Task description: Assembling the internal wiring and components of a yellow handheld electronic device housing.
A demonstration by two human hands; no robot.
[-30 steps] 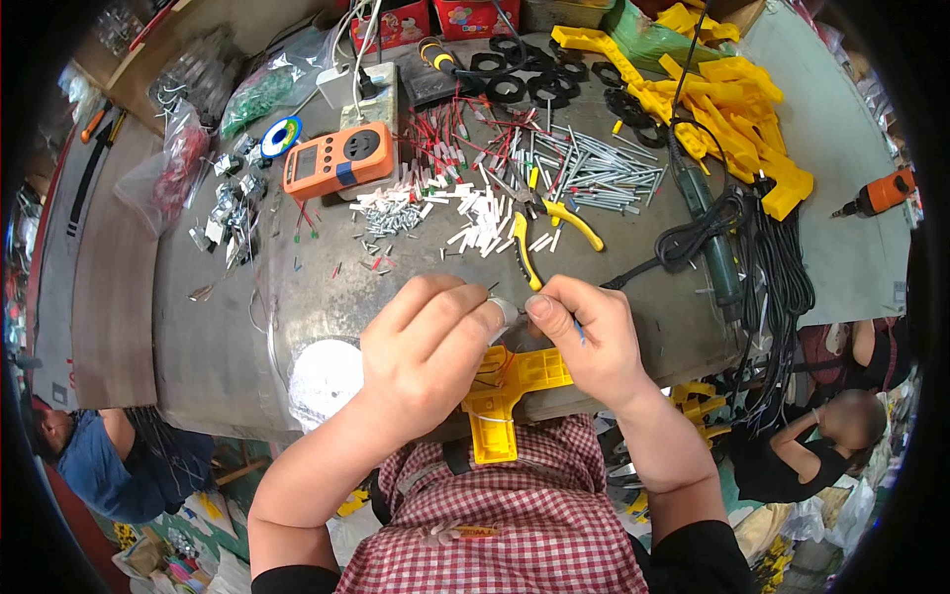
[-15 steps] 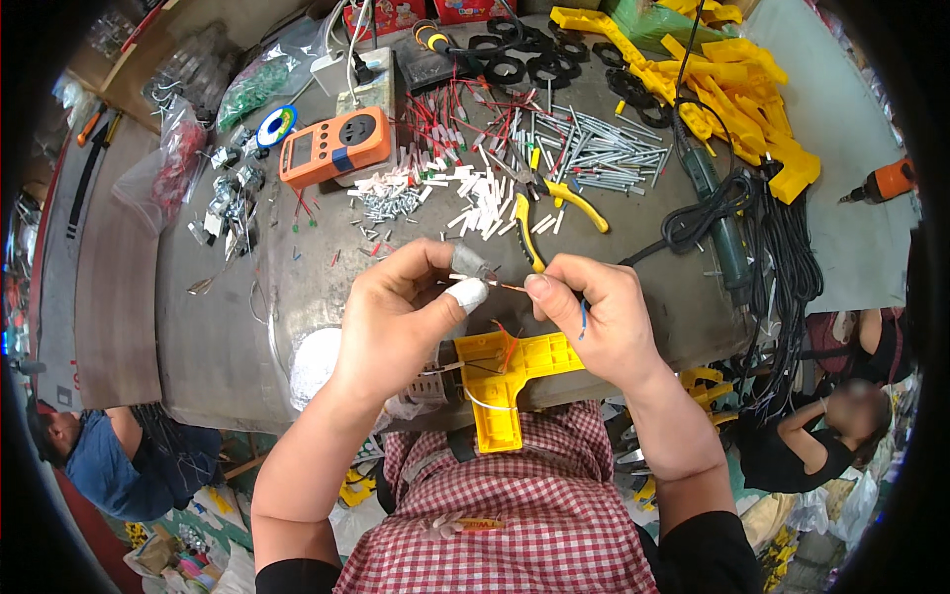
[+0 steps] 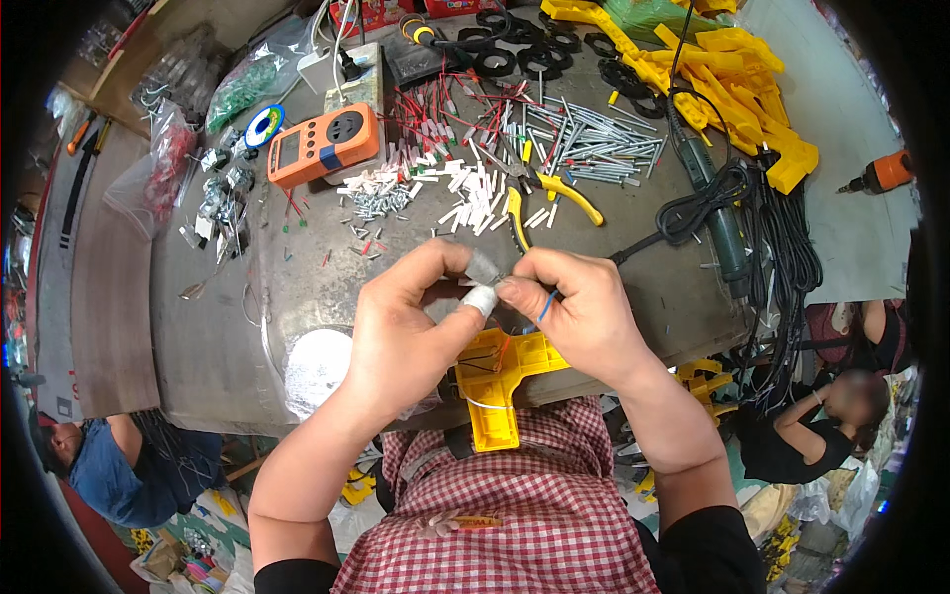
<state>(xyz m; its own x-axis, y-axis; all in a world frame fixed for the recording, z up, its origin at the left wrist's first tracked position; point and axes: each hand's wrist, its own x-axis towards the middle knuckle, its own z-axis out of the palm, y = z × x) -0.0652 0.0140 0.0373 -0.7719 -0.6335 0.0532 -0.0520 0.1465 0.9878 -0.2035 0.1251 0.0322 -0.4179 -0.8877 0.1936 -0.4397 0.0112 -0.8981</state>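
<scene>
My left hand point(image 3: 401, 302), thumb and index finger wrapped in pale tape, is closed in a pinch; what lies between its fingertips is mostly hidden. Touching those fingertips, my right hand point(image 3: 584, 312) pinches a thin wire, and a blue wire end point(image 3: 548, 305) sticks out below its fingers. Beneath both hands, a yellow T-shaped plastic housing point(image 3: 497, 421) lies at the bench's near edge, with thin orange and white wires in it. Just beyond my fingertips rest yellow-handled pliers point(image 3: 571, 198) and a scatter of short white tubes point(image 3: 477, 203).
An orange multimeter point(image 3: 324, 146) stands at the back left near a solder spool point(image 3: 264, 126). Metal rods point(image 3: 604, 144) and red-wired parts point(image 3: 430, 114) cover the middle back. Yellow plastic pieces point(image 3: 737, 84) pile at the right, beside black cables point(image 3: 787, 267). Two people sit at either side.
My hands have come together: the right fingertips moved left to meet the left ones, covering the wire stretch that showed between them. The view has shifted slightly.
</scene>
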